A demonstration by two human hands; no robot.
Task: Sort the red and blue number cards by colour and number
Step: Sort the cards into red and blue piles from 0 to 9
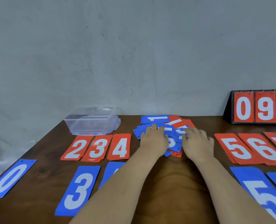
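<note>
Red and blue number cards (160,119) lie heaped far centre; left hand (153,140) rests flat on them, right hand (198,142) touches them, grip unclear.

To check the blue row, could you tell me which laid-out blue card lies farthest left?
The blue 0 card, slanted at the left edge of the table; the next one, the blue 3 card, lies well to its right.
</note>
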